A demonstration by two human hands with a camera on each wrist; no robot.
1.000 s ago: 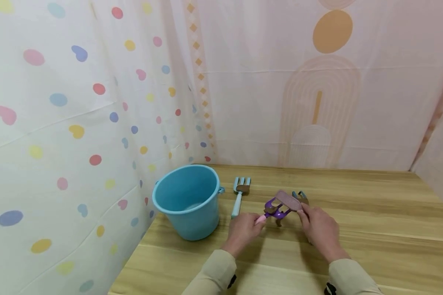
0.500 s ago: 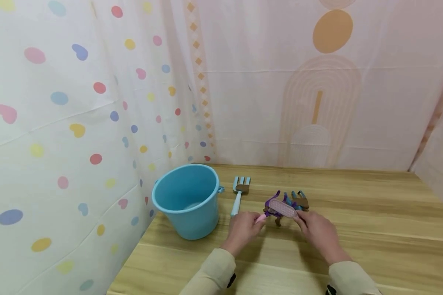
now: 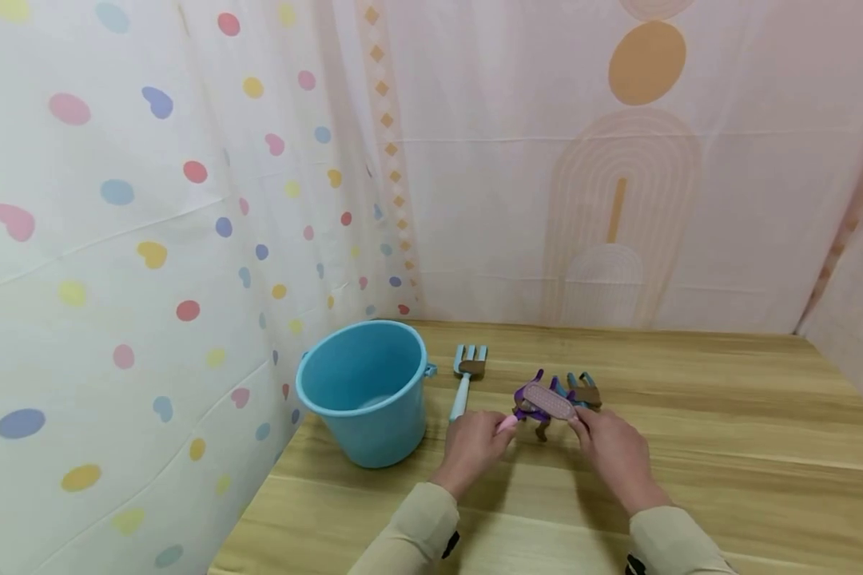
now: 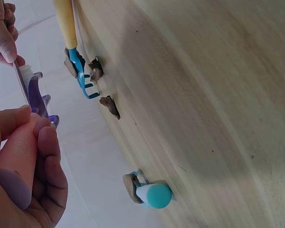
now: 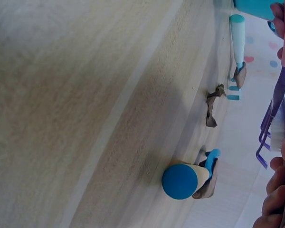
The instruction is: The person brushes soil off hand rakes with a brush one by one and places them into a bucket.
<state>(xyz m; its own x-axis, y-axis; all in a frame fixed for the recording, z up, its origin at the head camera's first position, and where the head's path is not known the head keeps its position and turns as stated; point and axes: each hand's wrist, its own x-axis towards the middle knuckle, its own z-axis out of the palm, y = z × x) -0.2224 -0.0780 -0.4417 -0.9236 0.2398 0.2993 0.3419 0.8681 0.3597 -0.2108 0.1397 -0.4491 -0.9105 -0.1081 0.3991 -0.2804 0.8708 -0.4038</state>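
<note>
My left hand (image 3: 475, 447) grips the pink handle (image 4: 19, 152) of a small purple hand rake (image 5: 280, 90), held above the table with its tines away from me. My right hand (image 3: 614, 455) holds a brush (image 3: 550, 402) by its handle. The flat pinkish back of the brush faces up, and its white bristles (image 5: 278, 130) lie against or very close to the rake's tines. In the head view the brush hides part of the rake head. Brown crumpled pieces (image 4: 109, 107) lie on the table below.
A blue bucket (image 3: 377, 439) stands at the left. Beside it lies a light blue hand fork (image 3: 462, 395) with a brown piece on its tines. Behind the brush is a blue rake (image 4: 80, 71) with a yellow handle, brown matter on it. Curtains hang behind the wooden table (image 3: 762, 447).
The brush has moved left and down over the rake's tines, then shifted slightly more to the left. My left hand and the rake have stayed almost still.
</note>
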